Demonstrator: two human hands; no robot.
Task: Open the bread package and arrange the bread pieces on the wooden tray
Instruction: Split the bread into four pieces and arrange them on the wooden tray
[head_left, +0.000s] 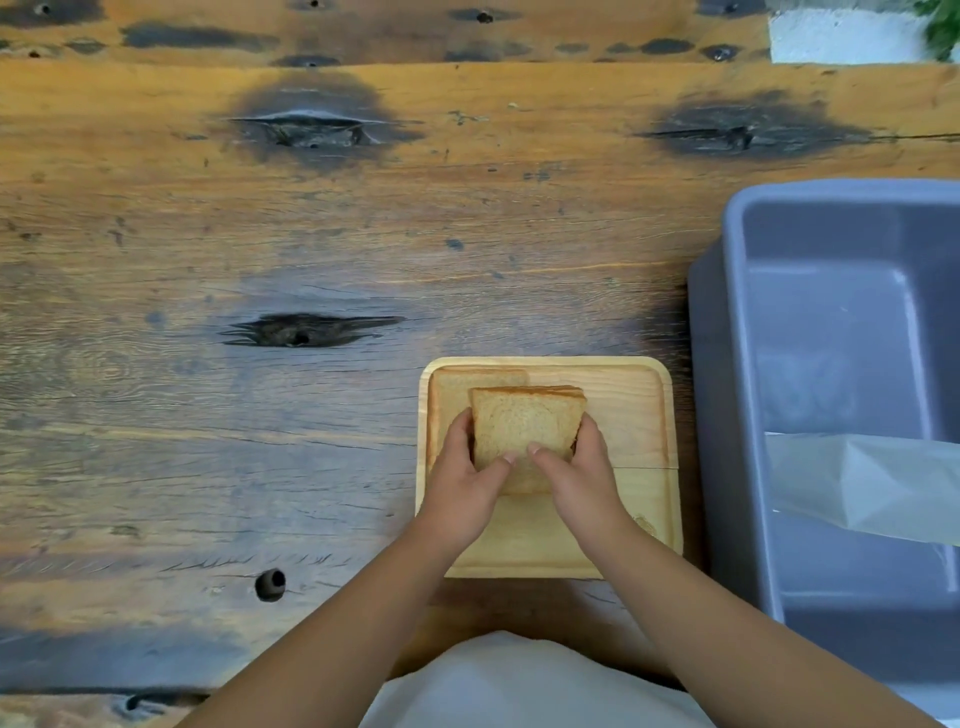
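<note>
Tan bread stack (524, 431) sits above the wooden tray (639, 415), clamped between left hand (462, 483) at 9 o'clock and right hand (582, 478) at 3 o'clock. One laid slice (454, 395) lies at 11 o'clock; free tray space appears to lie toward 3 o'clock.

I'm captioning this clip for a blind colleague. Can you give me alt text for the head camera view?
Both hands, left hand and right hand, grip a stack of bread slices over a wooden tray, where one slice already lies flat. The tray sits on a weathered wooden table, beside a grey plastic bin holding an empty clear bag.
</note>
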